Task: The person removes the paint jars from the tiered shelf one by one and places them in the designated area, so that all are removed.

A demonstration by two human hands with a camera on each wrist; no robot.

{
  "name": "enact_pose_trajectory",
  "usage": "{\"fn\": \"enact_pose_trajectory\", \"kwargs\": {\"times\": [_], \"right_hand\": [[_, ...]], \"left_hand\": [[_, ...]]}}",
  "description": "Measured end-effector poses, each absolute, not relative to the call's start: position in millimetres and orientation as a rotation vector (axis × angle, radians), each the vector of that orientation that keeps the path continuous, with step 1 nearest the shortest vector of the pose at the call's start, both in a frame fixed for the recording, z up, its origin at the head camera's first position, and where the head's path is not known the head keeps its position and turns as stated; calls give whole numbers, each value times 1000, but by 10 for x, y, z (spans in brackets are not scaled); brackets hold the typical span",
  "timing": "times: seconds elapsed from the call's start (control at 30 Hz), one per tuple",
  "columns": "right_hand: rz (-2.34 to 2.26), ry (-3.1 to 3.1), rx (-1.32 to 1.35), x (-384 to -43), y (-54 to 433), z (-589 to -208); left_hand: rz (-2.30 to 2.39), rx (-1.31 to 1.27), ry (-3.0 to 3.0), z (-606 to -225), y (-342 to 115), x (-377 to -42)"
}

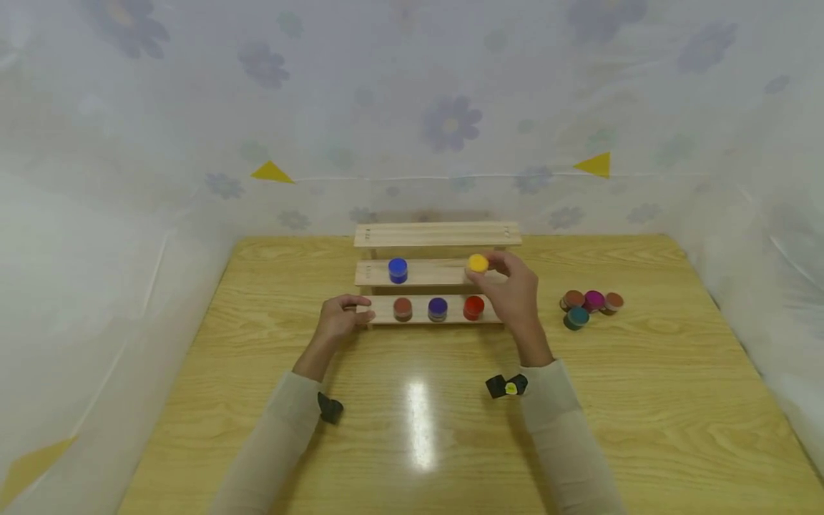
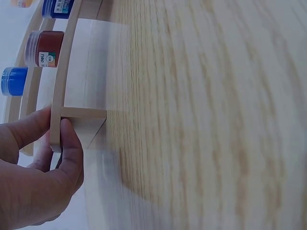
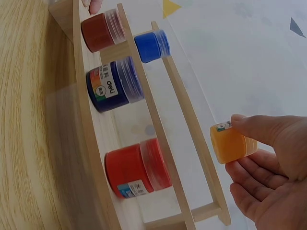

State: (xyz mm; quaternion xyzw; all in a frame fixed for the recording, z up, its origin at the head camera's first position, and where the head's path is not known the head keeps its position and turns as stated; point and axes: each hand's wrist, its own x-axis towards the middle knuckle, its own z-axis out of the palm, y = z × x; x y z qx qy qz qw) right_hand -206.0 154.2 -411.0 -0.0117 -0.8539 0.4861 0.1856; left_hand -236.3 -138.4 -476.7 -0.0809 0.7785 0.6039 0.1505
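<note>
A three-tier wooden rack [image 1: 438, 234] stands at the back of the table. My left hand [image 1: 337, 318] grips the left end of its bottom tier, thumb and fingers on either side of the board [image 2: 56, 103]. My right hand [image 1: 515, 290] pinches a yellow paint jar [image 3: 230, 143] between thumb and fingers, over the right part of the middle tier. On the bottom tier sit a brown paint jar [image 1: 402, 309], a dark blue one [image 3: 114, 85] and a red one [image 3: 138, 168]. A bright blue jar [image 1: 398, 270] occupies the middle tier's left part.
Right of the rack, a cluster on the wooden table [image 1: 644, 400] holds two brown jars, a magenta jar [image 1: 594, 300] and a teal jar [image 1: 576, 318]. White flowered sheeting [image 1: 386, 86] hangs behind and at both sides, with yellow triangles [image 1: 595, 165] on it.
</note>
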Motion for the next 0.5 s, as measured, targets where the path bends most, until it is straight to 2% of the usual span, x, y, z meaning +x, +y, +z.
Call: {"fn": "enact_pose_trajectory", "kwargs": {"times": [0.5], "right_hand": [[1283,-2383,8,-1974,1698,-4170]], "left_hand": [[1772,-235,2209,-4757,-1383,-2357]]}}
